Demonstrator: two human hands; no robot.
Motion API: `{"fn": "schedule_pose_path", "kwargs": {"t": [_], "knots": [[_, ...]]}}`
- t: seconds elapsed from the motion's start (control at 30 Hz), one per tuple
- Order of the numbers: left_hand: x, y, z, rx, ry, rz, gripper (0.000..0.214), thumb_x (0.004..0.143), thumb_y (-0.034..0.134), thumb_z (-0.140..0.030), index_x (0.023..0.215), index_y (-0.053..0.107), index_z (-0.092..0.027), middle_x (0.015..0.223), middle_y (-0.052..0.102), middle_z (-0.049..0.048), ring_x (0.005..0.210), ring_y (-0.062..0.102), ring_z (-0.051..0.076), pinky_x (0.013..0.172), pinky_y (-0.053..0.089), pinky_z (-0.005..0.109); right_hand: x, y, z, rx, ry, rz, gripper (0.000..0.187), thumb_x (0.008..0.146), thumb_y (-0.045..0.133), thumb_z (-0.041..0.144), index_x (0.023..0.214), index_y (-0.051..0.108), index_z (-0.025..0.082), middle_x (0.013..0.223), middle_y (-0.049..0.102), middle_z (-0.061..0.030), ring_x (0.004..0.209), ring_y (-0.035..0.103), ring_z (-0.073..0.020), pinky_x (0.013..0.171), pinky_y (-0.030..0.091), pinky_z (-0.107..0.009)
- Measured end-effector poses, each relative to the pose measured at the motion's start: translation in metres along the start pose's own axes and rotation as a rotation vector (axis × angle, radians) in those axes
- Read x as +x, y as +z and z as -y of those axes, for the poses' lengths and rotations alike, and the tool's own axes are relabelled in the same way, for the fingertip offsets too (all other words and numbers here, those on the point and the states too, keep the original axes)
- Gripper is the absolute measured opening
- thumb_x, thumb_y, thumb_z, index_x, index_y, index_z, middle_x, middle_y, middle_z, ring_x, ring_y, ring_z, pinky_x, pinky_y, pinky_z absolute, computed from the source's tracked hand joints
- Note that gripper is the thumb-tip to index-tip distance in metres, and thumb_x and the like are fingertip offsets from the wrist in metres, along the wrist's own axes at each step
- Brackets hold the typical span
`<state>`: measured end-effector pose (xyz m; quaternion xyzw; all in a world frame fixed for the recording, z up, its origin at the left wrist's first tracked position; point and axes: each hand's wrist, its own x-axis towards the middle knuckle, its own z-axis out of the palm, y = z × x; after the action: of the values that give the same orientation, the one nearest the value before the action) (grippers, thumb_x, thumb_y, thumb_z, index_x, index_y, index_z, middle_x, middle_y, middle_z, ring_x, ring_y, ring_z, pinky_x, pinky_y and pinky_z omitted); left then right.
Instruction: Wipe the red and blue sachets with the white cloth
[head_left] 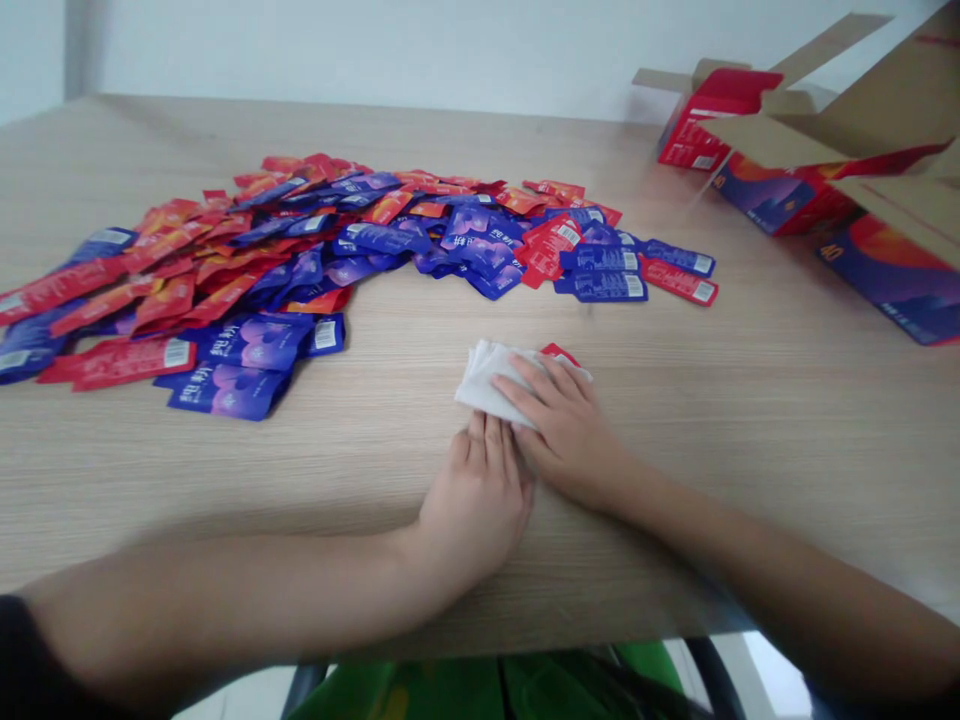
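A small stack of sachets [486, 378], white backs up with a red corner showing, lies on the wooden table [750, 400]. My right hand [566, 425] rests flat on top of the stack, fingers stretched out. Just below it, my left hand [476, 500] touches the stack's near edge with its fingertips, fingers together and curled a little. A wide heap of red and blue sachets [300, 250] spreads across the table beyond both hands.
Opened red and blue cardboard boxes [795, 190] with raised brown flaps stand at the back right. A white wall runs behind the table. Something green [450, 690] shows under the table's near edge.
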<state>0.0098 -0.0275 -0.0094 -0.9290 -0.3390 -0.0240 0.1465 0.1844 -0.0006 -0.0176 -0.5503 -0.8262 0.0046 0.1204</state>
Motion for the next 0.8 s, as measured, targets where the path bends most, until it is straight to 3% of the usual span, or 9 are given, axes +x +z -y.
{"fn": "schedule_pose_path", "kwargs": {"t": [0.1,0.13,0.3,0.33,0.47,0.63,0.8], "knots": [[0.0,0.001,-0.001,0.001,-0.026,0.019,0.056,0.092,0.046,-0.031,0.129,0.052,0.012,0.133,0.05,0.0355,0.12,0.057,0.043,0.087,0.051,0.046,0.002,0.0,-0.009,-0.051,0.267,-0.078,0.052,0.095,0.037,0.029,0.146,0.043,0.02,0.153,0.039,-0.012,0.136,0.035,-0.0336,0.11,0.029,-0.054],[0.001,0.001,-0.001,-0.001,-0.025,0.021,0.057,0.092,0.046,-0.03,0.13,0.052,0.012,0.133,0.049,0.0361,0.12,0.056,0.043,0.087,0.051,0.046,0.002,0.001,-0.009,-0.07,0.297,-0.092,0.053,0.095,0.038,0.03,0.146,0.042,0.019,0.153,0.038,-0.0138,0.135,0.036,-0.0353,0.109,0.03,-0.056],[0.002,-0.002,0.0,-0.002,-0.017,0.025,0.05,0.094,0.043,-0.03,0.123,0.06,0.007,0.126,0.059,0.0321,0.117,0.06,0.04,0.087,0.051,0.045,-0.002,0.0,-0.003,-0.012,-0.039,0.005,0.051,0.094,0.041,0.032,0.144,0.045,0.024,0.156,0.036,-0.0066,0.141,0.028,-0.0317,0.115,0.023,-0.051],[0.002,-0.002,0.0,0.004,-0.021,0.033,0.051,0.094,0.042,-0.031,0.124,0.059,0.007,0.127,0.057,0.0317,0.118,0.059,0.04,0.087,0.051,0.044,-0.001,0.0,-0.005,-0.01,-0.02,0.01,0.051,0.095,0.039,0.032,0.145,0.044,0.023,0.156,0.035,-0.0069,0.14,0.029,-0.0309,0.114,0.024,-0.05],[0.001,-0.002,0.0,0.024,-0.024,0.06,0.056,0.094,0.043,-0.031,0.131,0.053,0.009,0.135,0.049,0.0334,0.122,0.056,0.041,0.088,0.052,0.044,0.004,-0.002,-0.018,-0.077,0.274,-0.058,0.053,0.096,0.036,0.032,0.147,0.041,0.018,0.155,0.036,-0.0126,0.134,0.037,-0.0345,0.108,0.031,-0.054],[0.001,-0.001,-0.001,0.023,-0.028,0.053,0.055,0.094,0.042,-0.03,0.13,0.053,0.01,0.133,0.051,0.0332,0.121,0.057,0.04,0.09,0.051,0.045,0.007,-0.004,-0.015,-0.043,0.014,0.017,0.051,0.094,0.04,0.032,0.144,0.045,0.024,0.154,0.038,-0.0067,0.137,0.031,-0.0337,0.11,0.028,-0.052],[0.002,-0.002,-0.001,0.005,-0.032,0.057,0.056,0.093,0.046,-0.03,0.13,0.052,0.012,0.133,0.049,0.036,0.121,0.056,0.042,0.089,0.051,0.046,0.005,-0.002,-0.009,-0.08,0.211,-0.06,0.052,0.095,0.037,0.031,0.145,0.043,0.018,0.153,0.037,-0.0128,0.133,0.036,-0.0345,0.108,0.031,-0.054]]}}
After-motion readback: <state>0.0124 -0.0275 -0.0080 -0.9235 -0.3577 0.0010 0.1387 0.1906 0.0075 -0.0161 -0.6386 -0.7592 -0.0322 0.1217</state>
